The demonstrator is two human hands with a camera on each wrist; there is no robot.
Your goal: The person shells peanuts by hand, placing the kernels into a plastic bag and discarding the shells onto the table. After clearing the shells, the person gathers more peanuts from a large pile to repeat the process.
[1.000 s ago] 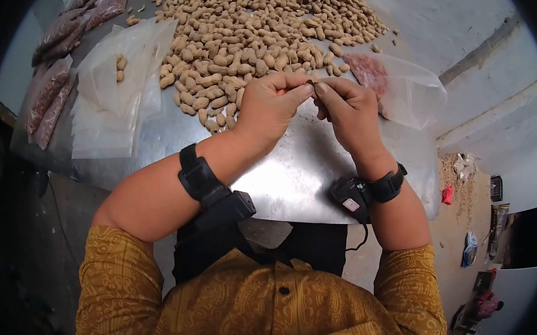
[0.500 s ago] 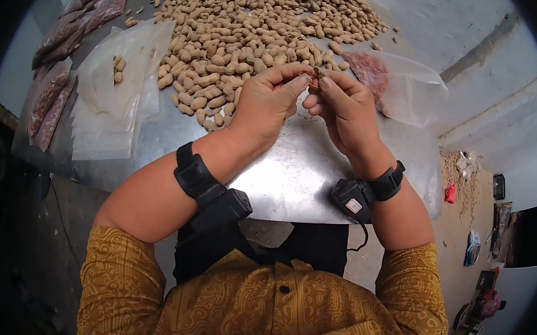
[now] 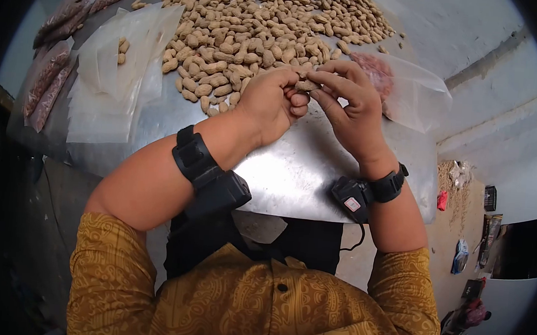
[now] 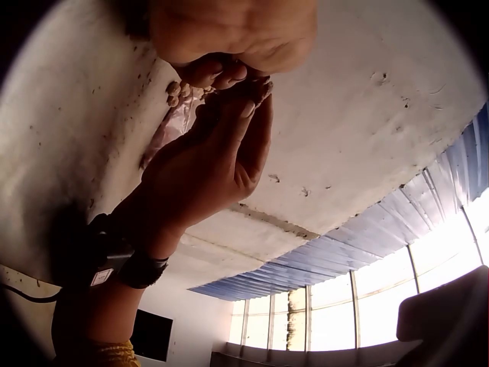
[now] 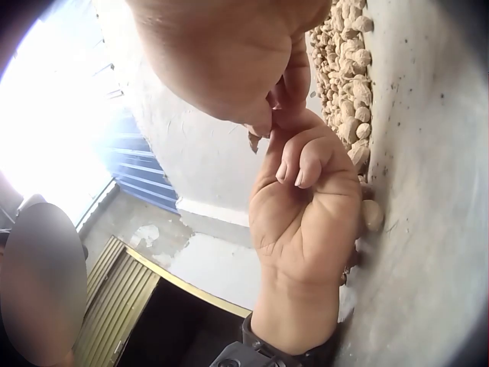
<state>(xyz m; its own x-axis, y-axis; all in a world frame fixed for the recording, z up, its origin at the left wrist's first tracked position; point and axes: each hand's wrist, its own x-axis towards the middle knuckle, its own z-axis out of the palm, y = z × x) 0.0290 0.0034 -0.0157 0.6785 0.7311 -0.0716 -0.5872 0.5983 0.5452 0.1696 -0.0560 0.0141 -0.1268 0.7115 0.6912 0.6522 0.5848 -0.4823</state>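
Observation:
In the head view a brown peanut is between both hands, over the near edge of a heap of unshelled peanuts. My left hand grips it with curled fingers, thumb on top. From the other side, the thumb and index finger of my right hand pinch it, while the other fingers are spread more loosely. A torn bit of shell sticks out below the right fingertips in the right wrist view. The left wrist view has the fingertips meeting in shadow, with the peanut mostly hidden.
The metal table also bears a stack of clear plastic bags with a few peanuts on top. Filled bags of reddish kernels lie at the far left. An open bag with kernels lies beyond my right hand.
The fingertips met closely at first. Now the right fingers are more spread, the left fingers more curled, and the peanut shows more plainly between them. The view has shifted slightly.

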